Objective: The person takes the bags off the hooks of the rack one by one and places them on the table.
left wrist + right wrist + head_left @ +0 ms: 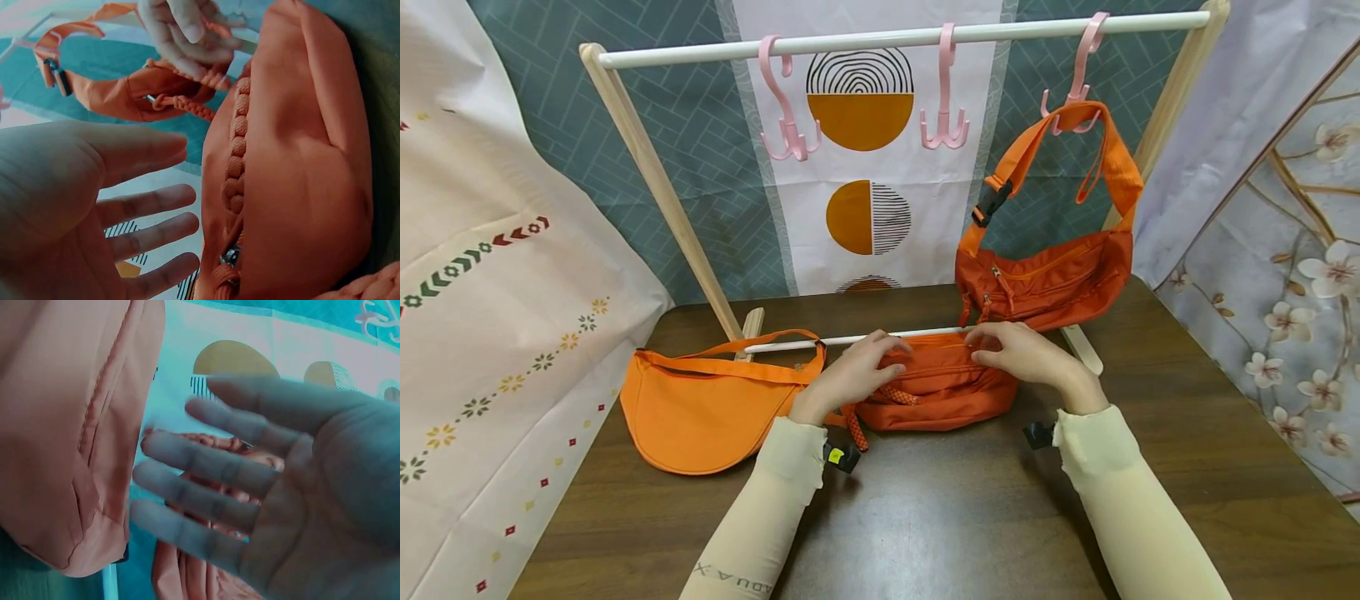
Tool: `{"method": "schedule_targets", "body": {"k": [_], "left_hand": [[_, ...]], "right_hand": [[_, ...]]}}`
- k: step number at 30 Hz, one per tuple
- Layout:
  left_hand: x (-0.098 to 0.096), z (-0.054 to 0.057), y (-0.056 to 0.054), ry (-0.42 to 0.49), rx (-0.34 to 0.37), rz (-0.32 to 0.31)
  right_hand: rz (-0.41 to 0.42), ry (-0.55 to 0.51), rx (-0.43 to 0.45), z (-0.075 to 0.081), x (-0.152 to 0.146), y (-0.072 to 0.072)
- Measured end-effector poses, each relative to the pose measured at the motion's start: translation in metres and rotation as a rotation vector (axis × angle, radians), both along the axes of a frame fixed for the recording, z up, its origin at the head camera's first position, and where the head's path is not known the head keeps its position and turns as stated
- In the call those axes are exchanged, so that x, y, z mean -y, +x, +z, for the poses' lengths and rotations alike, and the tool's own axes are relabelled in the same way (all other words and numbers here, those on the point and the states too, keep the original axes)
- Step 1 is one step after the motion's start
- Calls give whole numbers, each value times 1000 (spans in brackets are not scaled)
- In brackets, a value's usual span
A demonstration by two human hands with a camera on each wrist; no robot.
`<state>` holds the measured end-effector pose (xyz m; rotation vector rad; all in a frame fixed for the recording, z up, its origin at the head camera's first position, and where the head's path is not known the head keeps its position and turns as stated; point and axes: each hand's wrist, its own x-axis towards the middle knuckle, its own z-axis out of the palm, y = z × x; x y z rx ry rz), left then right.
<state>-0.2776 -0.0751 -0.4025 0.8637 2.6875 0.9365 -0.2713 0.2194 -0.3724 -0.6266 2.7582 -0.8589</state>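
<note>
A red-orange waist bag [951,400] lies on the table, with braided zipper pulls [237,144] on its front. Over its left end hovers my left hand [859,367], whose fingers reach out loosely with nothing in them. My right hand [1026,354] is at the bag's upper right, its fingers spread and empty in the right wrist view. To the left lies a lighter orange crescent-shaped bag [707,417] with its strap on top. Another red-orange waist bag [1045,283] hangs by its buckled strap from a pink hook [1081,83] at the right.
Behind the bags stands a rack with a white top bar [880,40], wooden legs [662,192] and a low white rod [790,346]. Two more pink hooks, one left [790,125] and one central [945,100], hang bare. Patterned cloths surround the brown table [940,517].
</note>
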Motion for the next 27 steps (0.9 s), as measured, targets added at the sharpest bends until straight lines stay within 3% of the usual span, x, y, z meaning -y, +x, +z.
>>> {"method": "schedule_targets", "body": {"k": [6, 12, 19, 27], "left_hand": [[-1, -2, 1, -66, 13, -84], [-2, -1, 2, -199, 26, -143], [-5, -7, 2, -279, 40, -142], [-4, -10, 1, -250, 60, -128]], "right_hand": [[144, 37, 29, -2, 9, 5], [267, 97, 167, -10, 16, 7], [246, 122, 186, -21, 24, 4], [227, 125, 175, -24, 28, 2]]}}
